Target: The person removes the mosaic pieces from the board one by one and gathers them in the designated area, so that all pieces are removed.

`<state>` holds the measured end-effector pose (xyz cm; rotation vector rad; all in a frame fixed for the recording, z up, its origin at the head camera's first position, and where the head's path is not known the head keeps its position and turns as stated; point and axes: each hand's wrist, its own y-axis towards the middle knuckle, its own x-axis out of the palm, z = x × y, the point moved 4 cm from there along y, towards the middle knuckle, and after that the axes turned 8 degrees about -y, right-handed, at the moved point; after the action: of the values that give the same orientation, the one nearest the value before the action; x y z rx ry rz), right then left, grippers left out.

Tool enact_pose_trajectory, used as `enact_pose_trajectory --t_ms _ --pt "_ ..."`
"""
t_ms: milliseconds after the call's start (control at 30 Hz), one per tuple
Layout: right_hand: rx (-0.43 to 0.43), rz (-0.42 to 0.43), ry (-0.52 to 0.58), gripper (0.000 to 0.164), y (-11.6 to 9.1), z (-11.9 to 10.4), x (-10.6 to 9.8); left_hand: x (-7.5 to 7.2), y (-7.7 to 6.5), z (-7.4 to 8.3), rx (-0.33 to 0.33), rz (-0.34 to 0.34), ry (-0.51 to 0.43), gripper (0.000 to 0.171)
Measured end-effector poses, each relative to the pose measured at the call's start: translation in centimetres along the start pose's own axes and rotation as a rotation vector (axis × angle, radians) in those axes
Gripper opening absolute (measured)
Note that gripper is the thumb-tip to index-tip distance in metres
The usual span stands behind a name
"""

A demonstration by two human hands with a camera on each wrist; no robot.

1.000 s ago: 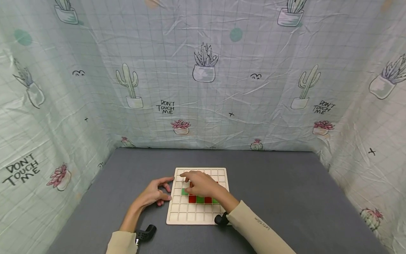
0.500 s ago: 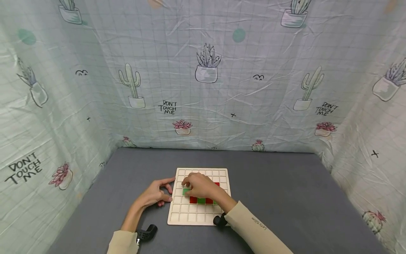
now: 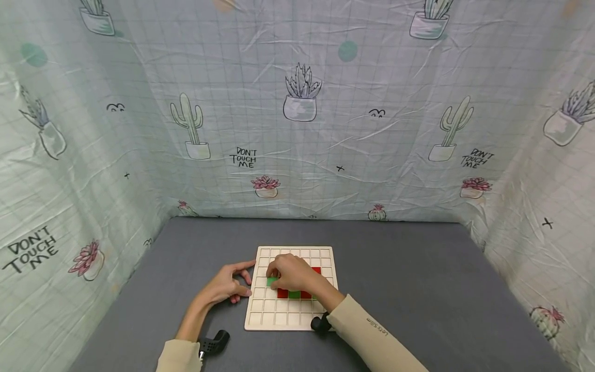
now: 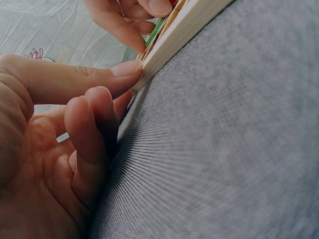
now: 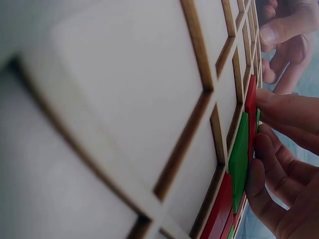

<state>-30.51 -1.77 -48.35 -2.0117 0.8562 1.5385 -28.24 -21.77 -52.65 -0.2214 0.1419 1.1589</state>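
A square wooden grid board (image 3: 262,321) lies on the dark table. My left hand (image 3: 224,283) rests beside its left edge, thumb and forefinger spread and pressing against that edge, the other fingers bent inward. The left wrist view shows the thumb (image 4: 127,69) right at the rim. My right hand (image 3: 293,274) reaches over the board. Its thumb and fingers are curled at a green tile (image 3: 271,281) toward the left, pinching it. A row of red and green tiles, such as a red tile (image 3: 282,293) and a green one (image 5: 239,154), lies below the palm, which hides several others.
Another red tile (image 3: 317,270) shows past the right hand. A dark grey table (image 3: 409,289) surrounds the board. A cactus-print curtain (image 3: 297,139) encloses the back and both sides. Black wrist devices, such as the left one (image 3: 215,342), stick out near both sleeves.
My right hand's fingers, spread wide earlier, have drawn in and down to the green tile. The left hand stays at the board's edge.
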Motion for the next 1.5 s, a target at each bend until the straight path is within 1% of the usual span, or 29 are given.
enact_pose_trajectory --t_ms 300,500,800,1000,1233,1400,1500 --pt "0.016 -0.008 0.026 0.015 0.01 0.14 0.03 0.08 0.01 0.09 -0.007 -0.007 -0.002 0.086" --pt "0.016 0.003 0.038 0.015 0.12 0.24 0.18 0.01 0.03 0.04 -0.005 -0.004 0.017 0.086" --pt "0.01 0.01 0.066 0.016 0.06 0.22 0.17 0.21 -0.08 0.05 0.009 -0.009 -0.001 0.084" --pt "0.008 -0.007 0.088 0.018 0.07 0.28 0.03 0.13 -0.16 0.2 0.019 -0.006 -0.012 0.086" --pt "-0.014 -0.026 0.138 0.013 0.05 0.23 -0.21 0.08 -0.35 0.28 0.024 -0.008 -0.011 0.086" --pt "-0.036 -0.009 0.164 0.021 -0.06 0.23 -0.41 0.05 -0.35 0.42 0.023 -0.019 -0.011 0.085" --pt "-0.044 0.0 0.184 0.023 -0.03 0.27 -0.45 0.01 -0.28 0.42 0.021 -0.026 -0.012 0.085"
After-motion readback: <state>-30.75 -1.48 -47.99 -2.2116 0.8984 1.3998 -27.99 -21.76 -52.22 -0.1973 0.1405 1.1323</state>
